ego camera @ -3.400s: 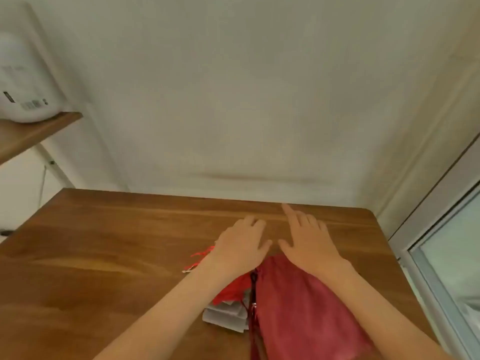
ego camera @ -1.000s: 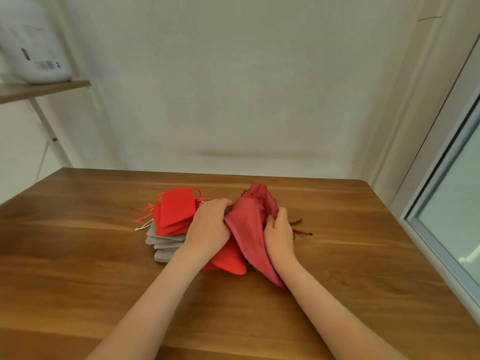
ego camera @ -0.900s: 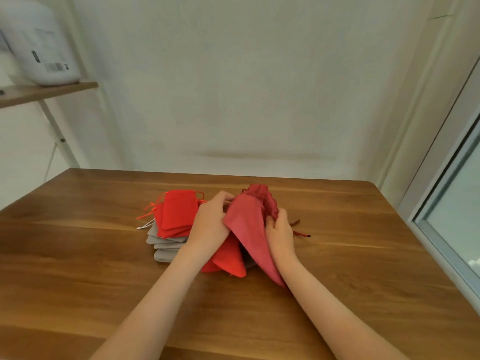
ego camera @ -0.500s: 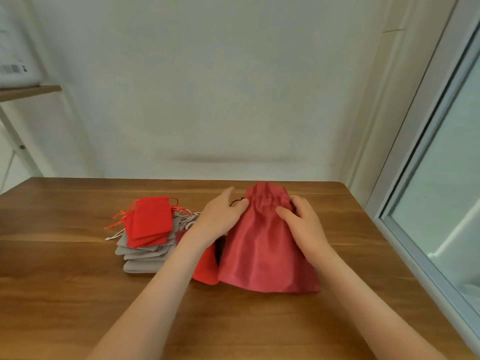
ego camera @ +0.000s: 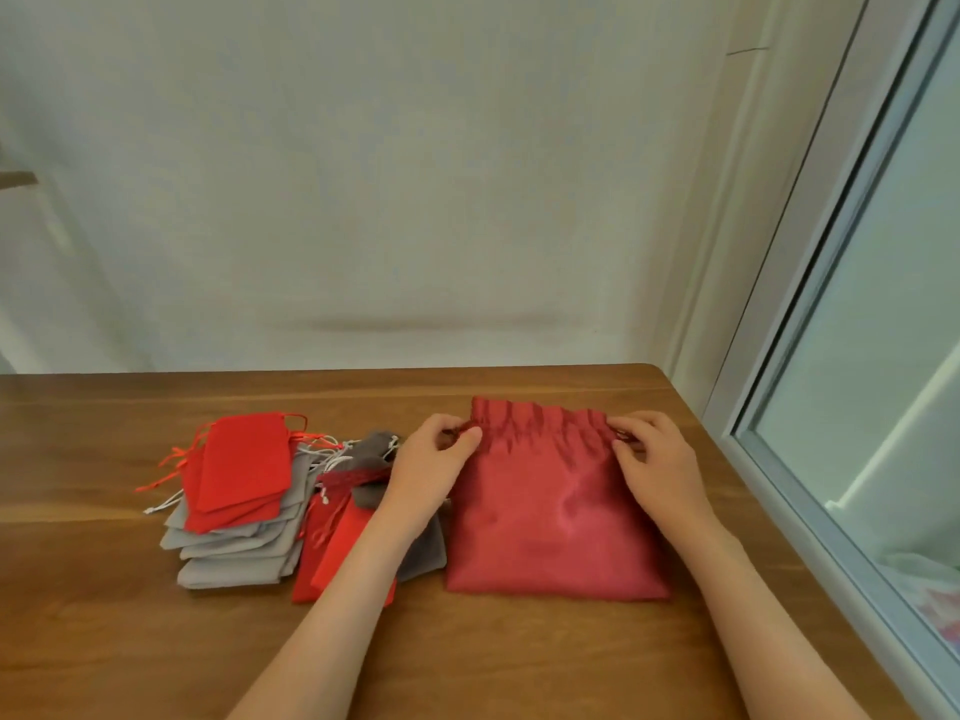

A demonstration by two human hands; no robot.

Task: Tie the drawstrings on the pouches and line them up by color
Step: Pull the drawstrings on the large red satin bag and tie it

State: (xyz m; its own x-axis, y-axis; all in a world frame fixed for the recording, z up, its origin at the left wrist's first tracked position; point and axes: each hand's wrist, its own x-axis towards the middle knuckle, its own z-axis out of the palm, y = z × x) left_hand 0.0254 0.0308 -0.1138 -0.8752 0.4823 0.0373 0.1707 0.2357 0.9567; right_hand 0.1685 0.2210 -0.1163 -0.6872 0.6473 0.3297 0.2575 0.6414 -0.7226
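Head view: left of the crimson pouch (ego camera: 550, 517), a fanned stack of grey pouches (ego camera: 234, 558) lies on the table (ego camera: 104, 641) with bright red pouches (ego camera: 244, 465) on top. Between that stack and the crimson pouch sits a looser heap (ego camera: 343, 543) of red and dark grey pouches. The left hand (ego camera: 431, 470) pinches the left end of the crimson pouch's gathered neck, thumb and forefinger closed there. The crimson pouch lies flat, the neck at its far edge, and the neck's long axis runs left to right. The right hand (ego camera: 660, 465) pinches the neck's right end. It probably has the cord, though the cord ends are too small to be sure. Each hand is at its own end, so the tightening pull should go outward along the neck.
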